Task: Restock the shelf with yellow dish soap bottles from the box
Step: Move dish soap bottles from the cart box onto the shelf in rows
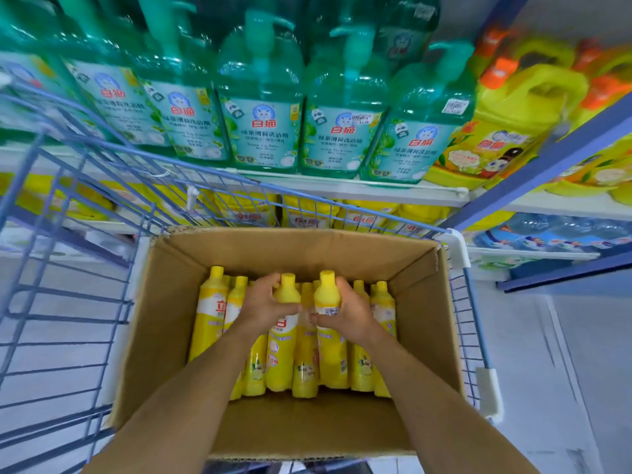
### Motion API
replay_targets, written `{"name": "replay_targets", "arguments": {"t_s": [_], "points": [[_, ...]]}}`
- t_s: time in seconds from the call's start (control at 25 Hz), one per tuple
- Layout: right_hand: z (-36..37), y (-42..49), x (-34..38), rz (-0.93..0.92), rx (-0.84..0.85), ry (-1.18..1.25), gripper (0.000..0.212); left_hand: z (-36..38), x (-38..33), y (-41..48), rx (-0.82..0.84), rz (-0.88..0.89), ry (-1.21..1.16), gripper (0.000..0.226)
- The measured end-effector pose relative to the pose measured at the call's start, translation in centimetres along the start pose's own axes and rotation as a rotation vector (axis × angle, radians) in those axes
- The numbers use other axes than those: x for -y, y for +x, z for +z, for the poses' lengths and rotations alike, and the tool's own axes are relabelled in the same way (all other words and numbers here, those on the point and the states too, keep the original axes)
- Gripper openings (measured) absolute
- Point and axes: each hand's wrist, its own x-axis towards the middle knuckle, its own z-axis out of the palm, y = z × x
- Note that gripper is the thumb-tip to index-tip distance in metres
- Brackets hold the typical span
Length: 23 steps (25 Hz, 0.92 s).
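Pick-up step: left hand (pixel 263 304) grips one yellow bottle (pixel 285 354) at its shoulder and right hand (pixel 350 314) grips a second bottle (pixel 327 294), the hands close side by side, both bottles among the packed rows in the box (pixel 171 302) inside the blue cart (pixel 68 302). Next move probably a straight lift to clear the tight neighbours. Then over the box's far wall and the cart rim to the shelf (pixel 342 190); room above the box is open.

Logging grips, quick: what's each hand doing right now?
Left hand: grips a yellow bottle near its top, in the box.
Right hand: grips a second bottle near its top.
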Motion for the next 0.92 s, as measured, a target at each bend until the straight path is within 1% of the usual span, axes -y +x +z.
{"name": "replay_targets", "arguments": {"t_s": [0.08, 0.16, 0.24, 0.32, 0.36, 0.44, 0.52, 0.64, 0.72, 0.8, 0.92], "points": [[-2.4, -1.4, 3.3, -0.059, -0.017, 0.020, 0.069, -2.3, -3.8, -1.3, -0.010, 0.060, 0.026, 0.053], [-5.2, -2.8, 7.8, -0.100, -0.042, 0.011, 0.066, -5.5, -8.9, -2.9, -0.028, 0.118, 0.006, 0.052], [-8.4, -4.3, 12.7, -0.150, -0.059, 0.016, 0.068, -8.9, -14.4, -4.5, -0.053, 0.202, -0.033, 0.062], [-11.5, -6.1, 18.0, -0.216, -0.081, 0.017, 0.081, -12.1, -20.2, -6.6, -0.062, 0.252, -0.075, 0.075], [-13.0, -7.0, 20.6, -0.264, -0.095, 0.014, 0.085, -13.6, -22.8, -7.6, -0.066, 0.305, -0.076, 0.073], [-16.0, -8.8, 25.7, -0.365, -0.133, -0.008, 0.078, -16.6, -27.9, -9.6, -0.085, 0.419, -0.063, 0.057], [-18.8, -11.1, 30.4, -0.449, -0.184, -0.057, 0.066, -19.4, -32.3, -11.6, -0.134, 0.515, -0.053, 0.056], [-22.5, -14.5, 36.5, -0.570, -0.234, -0.097, 0.059, -22.7, -38.2, -14.4, -0.251, 0.663, -0.020, 0.054], [-24.8, -16.0, 39.9, -0.657, -0.284, -0.102, 0.059, -24.5, -41.8, -15.8, -0.318, 0.762, 0.003, 0.053], [-26.9, -17.2, 43.1, -0.744, -0.315, -0.103, 0.062, -25.8, -45.1, -17.0, -0.351, 0.847, 0.039, 0.047], [-30.2, -17.6, 46.7, -0.817, -0.295, -0.067, 0.065, -27.4, -49.4, -17.9, -0.399, 0.919, 0.058, 0.043]]}}
